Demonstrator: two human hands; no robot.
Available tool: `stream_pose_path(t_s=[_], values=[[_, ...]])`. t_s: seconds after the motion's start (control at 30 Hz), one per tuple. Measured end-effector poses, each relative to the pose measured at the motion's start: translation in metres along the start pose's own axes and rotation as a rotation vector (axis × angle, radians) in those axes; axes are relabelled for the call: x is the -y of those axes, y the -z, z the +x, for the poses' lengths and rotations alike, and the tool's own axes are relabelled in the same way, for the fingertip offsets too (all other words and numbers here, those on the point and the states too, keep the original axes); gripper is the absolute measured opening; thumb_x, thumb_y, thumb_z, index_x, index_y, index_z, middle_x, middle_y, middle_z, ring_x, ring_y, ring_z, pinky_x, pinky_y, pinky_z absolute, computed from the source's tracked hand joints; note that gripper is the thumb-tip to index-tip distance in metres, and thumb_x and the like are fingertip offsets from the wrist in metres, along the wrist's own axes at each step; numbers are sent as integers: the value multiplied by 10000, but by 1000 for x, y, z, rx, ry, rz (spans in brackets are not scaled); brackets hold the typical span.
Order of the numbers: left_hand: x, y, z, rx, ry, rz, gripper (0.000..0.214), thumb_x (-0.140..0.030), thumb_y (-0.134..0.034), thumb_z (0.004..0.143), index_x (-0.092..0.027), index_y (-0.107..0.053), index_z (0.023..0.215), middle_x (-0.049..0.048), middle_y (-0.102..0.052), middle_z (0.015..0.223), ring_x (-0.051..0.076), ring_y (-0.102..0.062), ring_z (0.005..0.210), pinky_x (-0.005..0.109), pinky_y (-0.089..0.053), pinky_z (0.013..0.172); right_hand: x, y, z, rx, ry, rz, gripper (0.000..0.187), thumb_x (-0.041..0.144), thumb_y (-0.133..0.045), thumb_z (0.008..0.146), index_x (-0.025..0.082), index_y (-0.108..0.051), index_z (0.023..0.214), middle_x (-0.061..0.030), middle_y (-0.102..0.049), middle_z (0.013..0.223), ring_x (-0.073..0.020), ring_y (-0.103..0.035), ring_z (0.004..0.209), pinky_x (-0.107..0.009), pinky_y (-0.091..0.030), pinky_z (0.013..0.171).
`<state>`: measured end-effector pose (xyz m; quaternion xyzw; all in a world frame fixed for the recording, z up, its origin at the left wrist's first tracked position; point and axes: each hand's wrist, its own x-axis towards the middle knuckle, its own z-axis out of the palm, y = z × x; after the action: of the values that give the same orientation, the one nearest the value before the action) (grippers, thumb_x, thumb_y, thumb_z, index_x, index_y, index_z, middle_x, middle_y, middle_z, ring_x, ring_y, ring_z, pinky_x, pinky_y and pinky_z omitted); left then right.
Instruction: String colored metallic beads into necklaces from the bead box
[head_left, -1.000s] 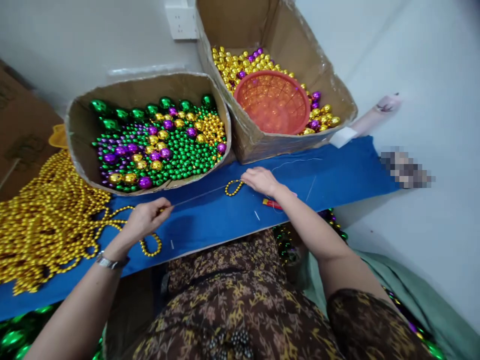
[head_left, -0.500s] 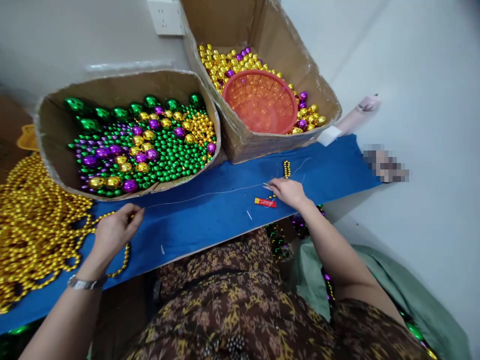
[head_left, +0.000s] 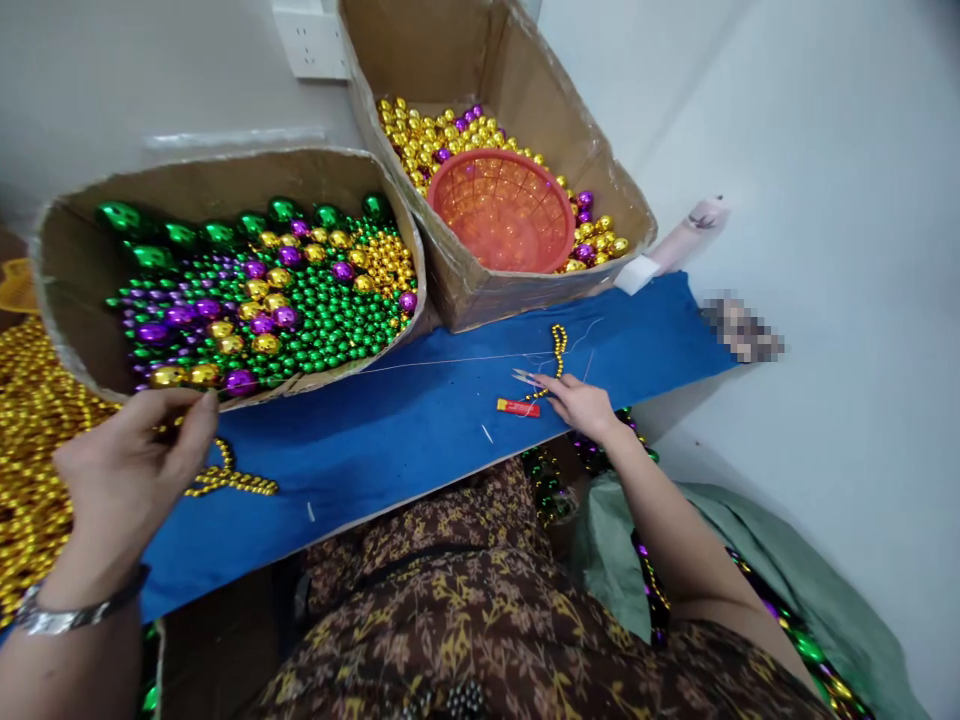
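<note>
My left hand (head_left: 139,470) is raised at the left, finger and thumb pinched on a thin thread (head_left: 420,362). That thread runs taut across to the right side of the blue cloth. My right hand (head_left: 581,408) rests low over the cloth, its fingers closed. Pale, slim pointed tips (head_left: 520,375) stick out ahead of them; what these belong to is unclear. A short string of gold beads (head_left: 559,345) curves down to the right fingers. Just left of them lies a red and yellow lighter (head_left: 517,408). Below the left fingers, a gold bead strand (head_left: 232,482) lies on the cloth.
A carton (head_left: 225,402) of green, purple and gold beads stands behind the blue cloth (head_left: 390,440). Another carton (head_left: 487,300) holds gold and purple beads and a red basket (head_left: 499,258). Gold bead strands (head_left: 37,430) pile up at left. A pale tube (head_left: 686,240) stands at right.
My left hand has moved left and nearer the camera, drawing the thread along. The gold bead string by my right hand has unfolded into a longer curve. The view has shifted slightly.
</note>
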<state>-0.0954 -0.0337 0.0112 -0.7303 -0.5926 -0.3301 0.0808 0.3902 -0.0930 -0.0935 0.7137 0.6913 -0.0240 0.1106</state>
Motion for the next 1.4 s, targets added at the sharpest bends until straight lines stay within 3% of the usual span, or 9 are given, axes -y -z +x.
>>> stream_pose_path(t_s=[0.17,0.43,0.57,0.73,0.83,0.93,1.07,1.2,1.4], values=[[-3,-6,-3,50,7,-17,379,-504,-538,852,-151,-670,818,-44,-469,482,56,-405,410,170,-281,475,17,9,8,55,213,-37,322,293,-377,991,297,-625,1197,-93,-627,1125,-196,-626,950,-276,-438,750],[4,-13,-11,122,98,-22,380,-507,-517,838,-160,-672,828,-57,-436,461,69,-389,399,180,-288,465,61,33,67,-36,228,105,314,405,-390,982,279,-670,1048,-61,-712,1010,-211,-664,903,-273,-449,723],[7,-12,-11,178,110,-61,363,-488,-534,820,-154,-672,837,-47,-491,486,71,-410,397,178,-296,449,78,38,98,-128,155,217,318,378,-385,982,284,-652,1127,-41,-720,1064,-209,-661,958,-291,-479,791],[11,-12,-12,145,130,-47,357,-477,-533,821,-149,-672,838,-31,-546,550,72,-436,443,176,-314,481,44,46,110,-266,-61,274,478,230,-304,970,126,-407,1425,-166,-541,1364,-252,-535,1212,-361,-438,966],[9,-18,-13,169,132,-72,352,-476,-539,814,-153,-675,846,-34,-539,543,74,-443,440,175,-322,482,6,44,94,-233,-176,253,467,211,-331,942,107,-430,1387,-199,-612,1238,-290,-610,1077,-381,-474,861],[3,-29,-17,205,102,-97,340,-469,-534,814,-156,-668,814,-28,-544,540,85,-476,465,176,-345,508,-17,30,63,-149,-156,230,325,280,-430,926,205,-557,1216,-98,-705,986,-245,-660,863,-312,-475,729],[-8,-41,-21,257,77,-121,304,-434,-538,812,-158,-663,801,-24,-563,557,79,-470,478,171,-344,515,-16,0,26,-83,-52,201,251,366,-572,879,215,-590,1079,-82,-687,1014,-219,-635,903,-269,-453,732],[-14,-46,-20,284,50,-133,294,-425,-543,809,-158,-663,797,-27,-567,565,71,-461,474,168,-341,518,-8,-14,15,-88,-29,181,294,349,-503,929,160,-548,1149,-147,-657,1097,-244,-606,998,-305,-443,826],[-17,-48,-17,289,52,-158,292,-433,-539,803,-167,-653,772,-31,-561,554,74,-466,474,171,-339,511,-24,42,37,-55,17,176,311,310,-434,960,196,-526,1234,-104,-696,1084,-235,-657,910,-304,-460,753]])
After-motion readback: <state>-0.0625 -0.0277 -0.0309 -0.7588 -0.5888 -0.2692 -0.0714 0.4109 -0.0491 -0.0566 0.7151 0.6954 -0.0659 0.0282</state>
